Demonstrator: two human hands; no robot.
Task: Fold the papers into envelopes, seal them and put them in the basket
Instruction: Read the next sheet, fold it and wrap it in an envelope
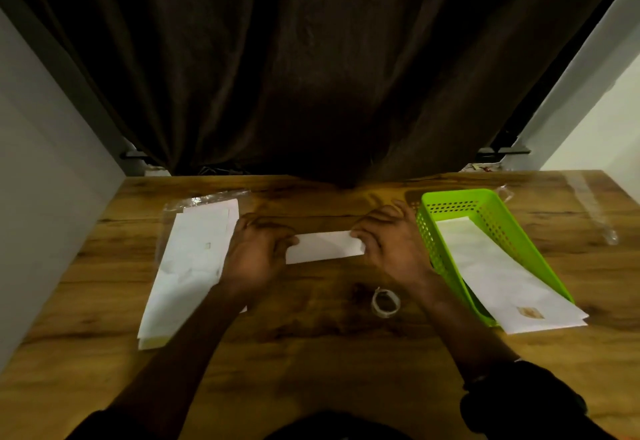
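Left hand point(257, 253), right hand point(388, 242) pinch paper point(325, 247) ends; long axis left-right.

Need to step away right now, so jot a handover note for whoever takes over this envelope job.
Left hand and right hand each grip one end of the small folded white paper at the wooden table's centre.
Stack of flat white sheets lies to its left; clear tape roll near the right wrist.
Done: white envelopes lie in the green perforated plastic basket.
Left: seal this one, basket it, fold the stack.
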